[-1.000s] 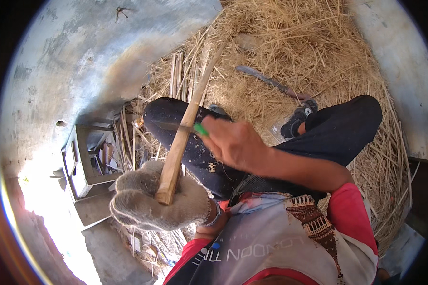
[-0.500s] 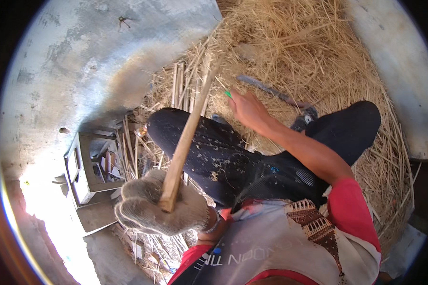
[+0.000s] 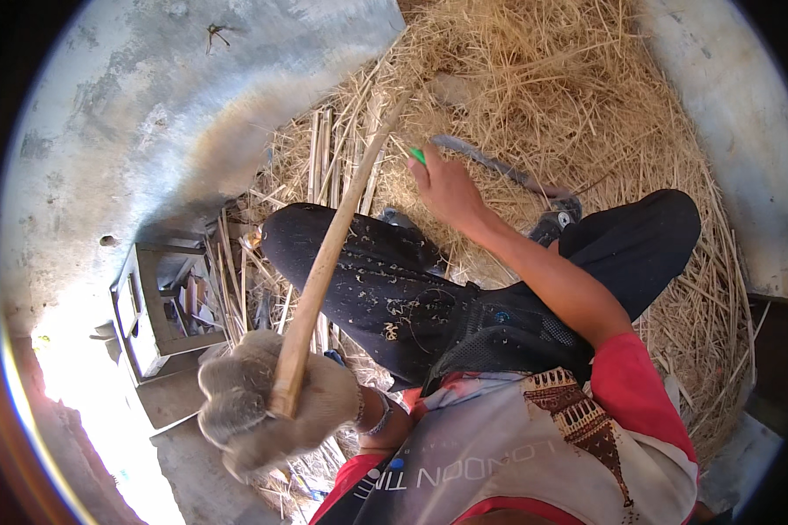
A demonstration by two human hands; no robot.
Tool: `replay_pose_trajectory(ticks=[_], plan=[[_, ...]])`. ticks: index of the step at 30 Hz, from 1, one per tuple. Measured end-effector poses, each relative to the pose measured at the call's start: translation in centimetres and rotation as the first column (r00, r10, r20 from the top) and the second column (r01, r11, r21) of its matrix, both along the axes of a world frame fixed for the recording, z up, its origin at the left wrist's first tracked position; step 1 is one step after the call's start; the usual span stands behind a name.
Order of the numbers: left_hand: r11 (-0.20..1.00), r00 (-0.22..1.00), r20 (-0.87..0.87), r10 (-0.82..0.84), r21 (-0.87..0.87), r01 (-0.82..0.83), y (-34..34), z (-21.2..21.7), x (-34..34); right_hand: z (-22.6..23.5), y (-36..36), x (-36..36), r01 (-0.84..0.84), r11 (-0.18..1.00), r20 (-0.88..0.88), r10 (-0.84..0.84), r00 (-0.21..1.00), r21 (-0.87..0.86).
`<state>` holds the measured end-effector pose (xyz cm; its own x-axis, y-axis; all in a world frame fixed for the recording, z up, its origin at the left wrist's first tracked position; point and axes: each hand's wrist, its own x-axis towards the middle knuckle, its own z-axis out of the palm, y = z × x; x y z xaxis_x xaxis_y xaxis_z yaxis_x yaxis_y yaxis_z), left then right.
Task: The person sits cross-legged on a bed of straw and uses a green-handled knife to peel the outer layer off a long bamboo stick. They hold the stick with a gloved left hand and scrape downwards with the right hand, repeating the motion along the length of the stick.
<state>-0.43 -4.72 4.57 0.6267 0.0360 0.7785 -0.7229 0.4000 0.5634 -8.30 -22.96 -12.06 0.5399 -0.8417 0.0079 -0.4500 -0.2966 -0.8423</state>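
My left hand (image 3: 271,398), in a greyish knitted work glove, holds a long pale stick (image 3: 328,254), perhaps a bamboo strip. Its cut lower end lies over the glove, and the stick slants up and away past my knee to a thinner far end. My bare right hand (image 3: 451,192) is closed, near the stick's far part but apart from it. A small green object (image 3: 418,156) pokes out between its fingers; the rest is hidden in the fist. Just beyond that hand, a dark curved blade (image 3: 481,156) with a brownish handle lies on the straw.
Dry straw (image 3: 543,87) covers the floor ahead and to the right. Cut stalks (image 3: 320,157) lie beyond my left knee. A wooden box frame (image 3: 171,324) with scraps stands at the left, beside a grey wall (image 3: 105,140). My crossed legs (image 3: 376,297) fill the middle.
My left hand has moved down and left with the stick's lower end. My right hand has shifted slightly left, still closed around the green object.
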Motion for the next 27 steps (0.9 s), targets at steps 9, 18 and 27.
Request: replay_pose_trajectory(ticks=[9,18,27], plan=[[0.956,0.938,0.226,-0.264,0.193,0.223,0.0,0.6,0.2,1.4,3.4,-0.4,-0.038,0.957,0.176,0.092,0.980,-0.288],[0.928,0.903,0.263,-0.341,0.246,0.279,0.1,0.6,0.3,-9.9,-5.0,0.0,0.004,0.994,-0.356,-0.043,0.933,-0.109],[0.937,0.925,0.193,-0.328,0.191,0.293,0.4,0.1,0.6,-6.5,-4.9,-4.2,0.092,0.995,-0.283,-0.078,0.956,0.037]])
